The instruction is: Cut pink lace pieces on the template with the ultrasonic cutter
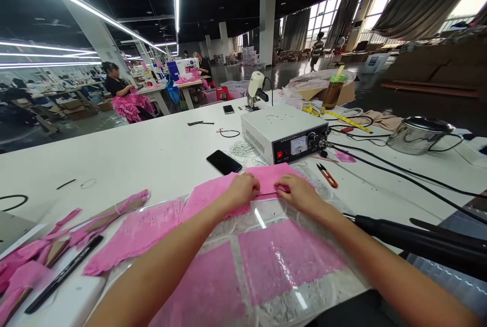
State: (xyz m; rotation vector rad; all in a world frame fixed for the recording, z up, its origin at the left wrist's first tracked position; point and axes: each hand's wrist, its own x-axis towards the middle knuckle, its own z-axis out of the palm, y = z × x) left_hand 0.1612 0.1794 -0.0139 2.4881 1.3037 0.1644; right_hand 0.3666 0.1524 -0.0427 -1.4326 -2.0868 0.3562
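Observation:
Pink fabric [213, 192] lies over a clear plastic sheet [266, 215] at the front of the white table. My left hand [244, 189] pinches the fabric near its middle, fingers curled. Just to the right, my right hand [294, 189] grips the edge of a pink piece [272, 173] with fingers bent together. A fold or seam runs between the two hands. More pink panels [285, 256] show under the plastic. Another stretch of pink fabric [140, 230] extends to the left, beyond my left forearm.
A grey control box [285, 129] stands behind my hands, with a phone [224, 162] beside it. Orange snips [327, 175], cables and a glass pot [418, 136] are at right. A black pen [63, 276] and pink strips lie at left. A black tool [411, 240] is by my right forearm.

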